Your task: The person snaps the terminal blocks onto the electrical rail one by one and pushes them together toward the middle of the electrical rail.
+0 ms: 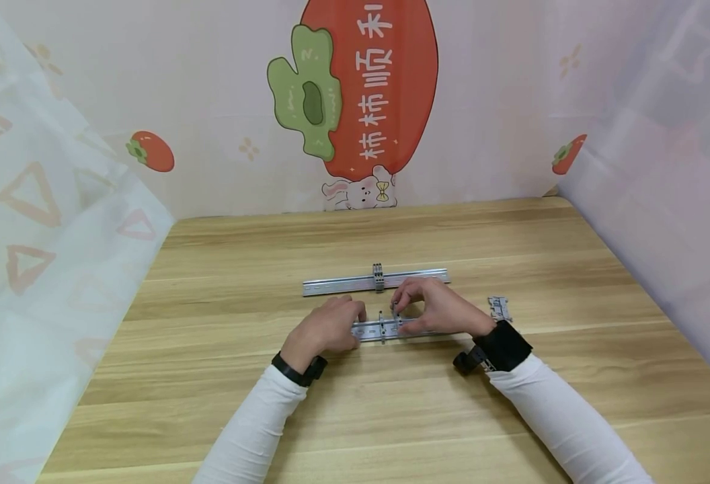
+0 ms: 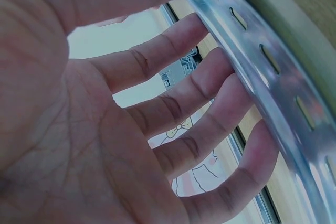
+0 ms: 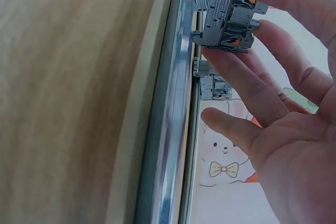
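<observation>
A slotted metal DIN rail (image 1: 367,331) lies across the table in front of the person. The left hand (image 1: 331,324) grips its left end, fingertips (image 2: 241,85) along the far edge and thumb at the near side. One thin grey terminal block (image 1: 382,327) stands on this rail between the hands. Just right of it, the right hand (image 1: 442,309) pinches another grey terminal block (image 3: 236,24) upright at the rail, thumb and index finger at its top. I cannot tell whether its foot is clipped on.
Behind lies a second DIN rail (image 1: 338,286) bearing a small group of terminal blocks (image 1: 378,277). Loose grey terminal blocks (image 1: 500,308) lie on the wooden table (image 1: 210,376) beyond the right wrist. A printed cloth (image 1: 222,94) encloses the back and sides.
</observation>
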`<state>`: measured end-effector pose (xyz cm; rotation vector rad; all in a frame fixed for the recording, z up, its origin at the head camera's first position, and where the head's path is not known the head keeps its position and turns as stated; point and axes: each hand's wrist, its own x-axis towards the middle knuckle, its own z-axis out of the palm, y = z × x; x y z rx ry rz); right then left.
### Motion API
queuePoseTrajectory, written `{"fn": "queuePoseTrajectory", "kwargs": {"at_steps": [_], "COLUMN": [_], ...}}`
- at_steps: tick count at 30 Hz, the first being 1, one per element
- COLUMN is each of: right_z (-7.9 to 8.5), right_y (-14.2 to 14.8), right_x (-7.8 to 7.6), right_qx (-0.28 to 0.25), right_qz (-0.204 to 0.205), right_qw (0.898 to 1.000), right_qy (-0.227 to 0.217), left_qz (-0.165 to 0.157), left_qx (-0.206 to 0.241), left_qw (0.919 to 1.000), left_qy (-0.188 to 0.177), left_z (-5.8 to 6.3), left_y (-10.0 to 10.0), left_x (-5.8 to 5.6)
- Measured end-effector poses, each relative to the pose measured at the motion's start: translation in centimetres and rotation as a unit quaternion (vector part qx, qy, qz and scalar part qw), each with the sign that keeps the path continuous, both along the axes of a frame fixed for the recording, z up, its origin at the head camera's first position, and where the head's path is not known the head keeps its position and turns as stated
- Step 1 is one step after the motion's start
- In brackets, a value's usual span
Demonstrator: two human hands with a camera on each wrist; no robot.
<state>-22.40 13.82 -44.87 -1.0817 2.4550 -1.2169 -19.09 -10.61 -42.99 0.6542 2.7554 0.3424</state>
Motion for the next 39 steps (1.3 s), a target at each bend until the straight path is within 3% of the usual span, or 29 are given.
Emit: {"fn": "queuePoseTrajectory", "kwargs": {"at_steps": [19, 39], "right_z": [-0.51, 0.1], "right_y": [-0.16, -0.74], "right_x": [-0.14, 0.43], "right_qx": [-0.008, 0.044], "right_qz": [0.002, -0.008], "right_qw": [1.0, 0.999], "right_qy": [-0.02, 0.019], "left_qz": [0.004, 0.006], "left_qx": [-0.003, 0.002], "left_qw": [1.0, 0.9999], "left_qy": [0.006, 0.01], "left_z": [-0.1, -0.16], "left_y": [0.09, 0.16], "left_x": [-0.04, 0.02]}}
